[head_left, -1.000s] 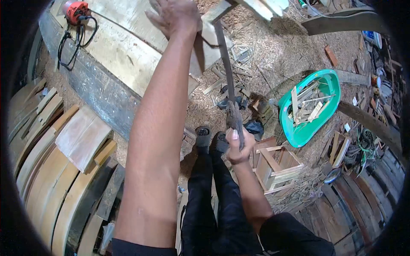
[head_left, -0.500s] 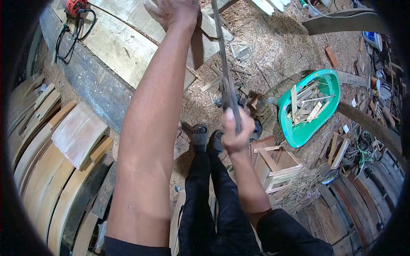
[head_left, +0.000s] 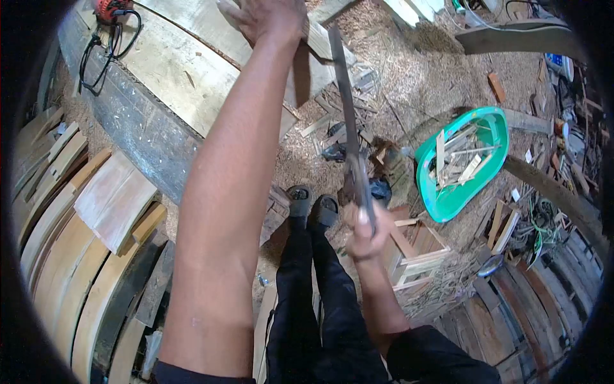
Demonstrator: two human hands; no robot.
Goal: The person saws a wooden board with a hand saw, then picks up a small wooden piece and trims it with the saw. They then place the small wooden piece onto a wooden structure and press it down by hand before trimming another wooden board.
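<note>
My right hand (head_left: 369, 232), slightly blurred, is closed around the handle of a handsaw (head_left: 346, 96). The long, narrow blade points away from me, its tip just right of a short wooden piece (head_left: 325, 42). That piece juts past the right edge of the boards beside my left hand. At the top of the view, my left hand (head_left: 274, 20) presses down on a pale board (head_left: 208, 25), fingers stretched out and partly cut off by the frame. My left forearm crosses over the boards.
A red power tool (head_left: 112, 9) with a black cord lies at the upper left. A green tub (head_left: 430, 195) of wood scraps stands right, near a small wooden frame (head_left: 422, 256). Stacked planks (head_left: 77, 256) fill the left; shavings and offcuts cover the ground around my feet.
The saw has moved back toward me and slightly right; its tip, formerly beyond the top edge, now shows. My left hand remains in nearly the same place on the boards.
</note>
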